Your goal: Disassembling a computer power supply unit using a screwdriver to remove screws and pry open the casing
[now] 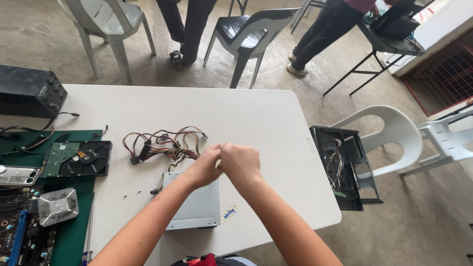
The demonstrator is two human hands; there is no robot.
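Observation:
My left hand [204, 166] and my right hand [240, 161] meet above a grey metal power supply box [193, 208] on the white table [256, 123]. Both have their fingers curled, pressed together at the fingertips; whether a small thing sits between them is hidden. A bundle of coloured cables [165, 145] runs from the box toward the far left of my hands. A yellow paper tag [228, 213] lies beside the box.
A hard drive [76, 158], a finned heatsink [58, 207] and a motherboard [22, 236] lie on a green mat [74, 231] at the left. A black box [29, 91] sits far left. An open computer case [345, 167] stands off the table's right edge. Plastic chairs and people stand beyond.

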